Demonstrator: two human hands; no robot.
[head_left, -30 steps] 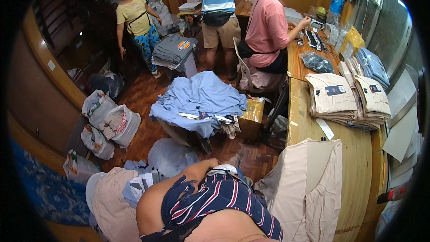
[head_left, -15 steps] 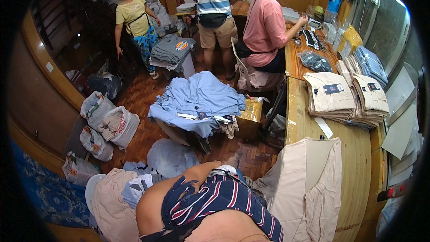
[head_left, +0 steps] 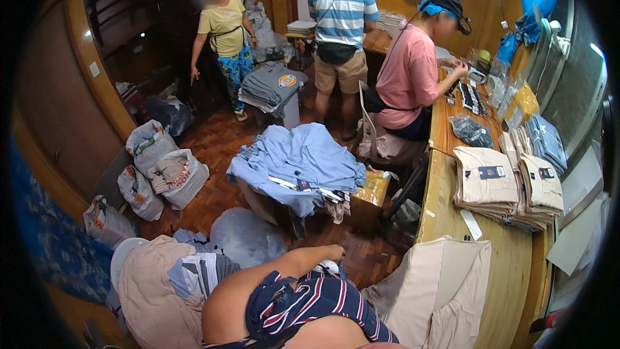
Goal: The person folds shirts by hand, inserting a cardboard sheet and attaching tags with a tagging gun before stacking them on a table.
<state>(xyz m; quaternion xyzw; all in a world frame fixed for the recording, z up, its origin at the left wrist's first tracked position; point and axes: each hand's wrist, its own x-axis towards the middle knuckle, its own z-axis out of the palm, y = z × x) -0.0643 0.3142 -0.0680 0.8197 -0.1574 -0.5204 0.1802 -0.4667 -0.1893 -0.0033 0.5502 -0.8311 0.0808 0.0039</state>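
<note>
My left arm reaches across my navy, red and white striped top. At its end, my left hand [head_left: 334, 253] is low by my lap, above the floor, beside a small white item [head_left: 330, 267] that I cannot make out. Its fingers are too small and turned away to read. My right hand is out of view. To the right, a beige shirt [head_left: 413, 291] lies spread over the table edge, with a flat greyish panel showing at its middle. Left of my arm, peach cloth [head_left: 158, 281] is heaped in a white tub [head_left: 121, 255], beside blue and striped garments [head_left: 197, 274].
Light blue shirts [head_left: 300, 158] cover a stand ahead. Folded beige shirts [head_left: 484, 178] are stacked on the wooden table [head_left: 510, 265]. Several filled bags [head_left: 184, 178] line the left. Grey shirts [head_left: 271, 84] form a pile. Three people [head_left: 413, 64] are at the back, one seated at the table.
The view has shifted, so the room sits further right and lower. My left forearm is stretched further out, and its hand shows more. The seated person's head is turned lower.
</note>
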